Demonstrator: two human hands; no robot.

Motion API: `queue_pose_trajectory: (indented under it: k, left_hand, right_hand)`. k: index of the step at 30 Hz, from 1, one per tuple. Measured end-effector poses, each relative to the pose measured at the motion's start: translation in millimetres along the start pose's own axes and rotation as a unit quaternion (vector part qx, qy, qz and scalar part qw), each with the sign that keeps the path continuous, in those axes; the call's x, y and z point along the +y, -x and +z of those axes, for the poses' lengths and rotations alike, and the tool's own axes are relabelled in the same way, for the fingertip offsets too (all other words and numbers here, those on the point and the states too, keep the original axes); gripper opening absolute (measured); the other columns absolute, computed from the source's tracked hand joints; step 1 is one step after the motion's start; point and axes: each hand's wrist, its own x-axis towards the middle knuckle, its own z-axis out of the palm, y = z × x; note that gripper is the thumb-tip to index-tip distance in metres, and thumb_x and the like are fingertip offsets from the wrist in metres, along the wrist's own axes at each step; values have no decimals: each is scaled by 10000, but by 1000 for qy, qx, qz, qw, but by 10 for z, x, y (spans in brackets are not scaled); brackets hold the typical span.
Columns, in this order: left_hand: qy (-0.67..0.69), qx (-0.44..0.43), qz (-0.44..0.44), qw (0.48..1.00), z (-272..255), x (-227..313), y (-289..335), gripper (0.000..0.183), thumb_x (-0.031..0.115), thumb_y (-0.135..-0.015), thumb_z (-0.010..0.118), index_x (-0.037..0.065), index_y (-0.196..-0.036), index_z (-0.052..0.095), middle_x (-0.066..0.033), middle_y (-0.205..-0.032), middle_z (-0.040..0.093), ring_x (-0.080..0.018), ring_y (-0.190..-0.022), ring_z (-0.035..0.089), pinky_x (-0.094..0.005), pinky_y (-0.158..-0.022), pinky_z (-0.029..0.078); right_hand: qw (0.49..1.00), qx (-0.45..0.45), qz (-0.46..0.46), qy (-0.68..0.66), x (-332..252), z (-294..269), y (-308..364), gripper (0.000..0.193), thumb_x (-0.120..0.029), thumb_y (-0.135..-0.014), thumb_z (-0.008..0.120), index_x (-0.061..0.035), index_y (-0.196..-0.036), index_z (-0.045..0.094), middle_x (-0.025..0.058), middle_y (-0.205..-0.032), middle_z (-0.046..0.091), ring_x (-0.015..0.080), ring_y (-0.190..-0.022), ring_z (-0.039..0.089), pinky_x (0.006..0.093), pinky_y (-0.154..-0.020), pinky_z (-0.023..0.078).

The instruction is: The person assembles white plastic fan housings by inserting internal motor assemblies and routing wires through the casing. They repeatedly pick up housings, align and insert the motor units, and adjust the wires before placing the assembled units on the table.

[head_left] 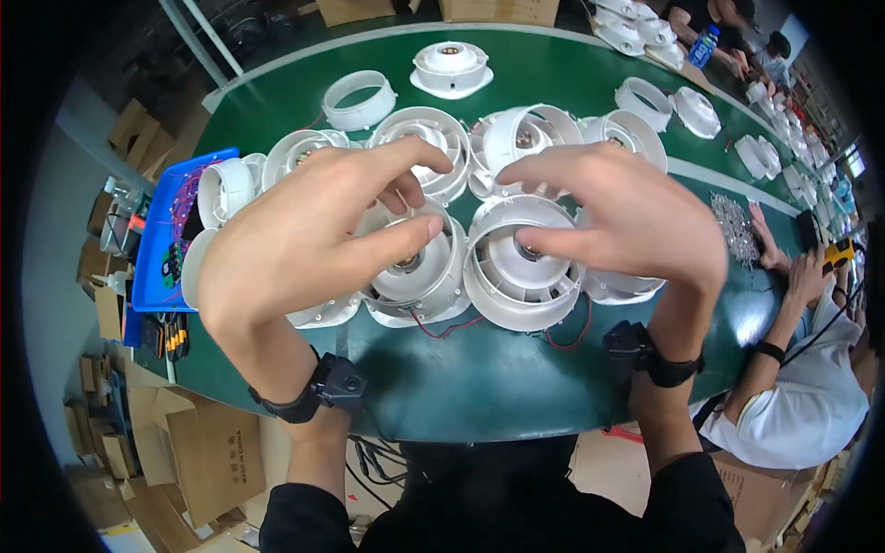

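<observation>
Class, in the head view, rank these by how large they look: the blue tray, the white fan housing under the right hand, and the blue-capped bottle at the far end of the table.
1. Blue tray, though partly covered.
2. White fan housing; it is nearer the camera, so this ranking is unsure.
3. Bottle, far off and clearly smallest.

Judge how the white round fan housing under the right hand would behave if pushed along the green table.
The fan housing is probably light, being hollow moulded plastic. Lying flat, it would likely slide, not roll. Its red and black wires may drag.
</observation>
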Motion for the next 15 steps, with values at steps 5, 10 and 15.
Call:
queue_pose_trajectory:
  k: [5, 10, 15]
  left_hand:
    - [-51, 32, 36, 998, 64, -3, 88, 409, 140, -910, 682, -9, -1278, 582, -152, -1023, 691, -245, -977, 684, -358, -894, 529]
    - [-34, 155, 101, 982, 85, 81, 844, 259, 203, -872, 660, 12, -1045, 631, -103, -873, 665, -201, -774, 628, -300, -718, 455]
    - [250, 357, 101, 894, 174, -539, 3100, 219, 347, -931, 640, 137, -915, 577, 45, -585, 493, -81, -487, 415, -244, -478, 290]
  right_hand:
    - [986, -114, 100, 73, 50, 269, -181, 426, -195, -820, 677, -53, -1221, 665, 181, -1085, 697, 336, -1010, 665, 417, -896, 522]
    - [995, -72, 59, 38, 207, 335, -118, 345, -135, -869, 653, -92, -1210, 679, 133, -962, 666, 254, -895, 656, 358, -812, 533]
    - [997, -59, 23, 46, 60, 94, -135, 352, -137, -838, 640, -80, -1180, 698, 93, -981, 683, 197, -826, 660, 332, -737, 536]
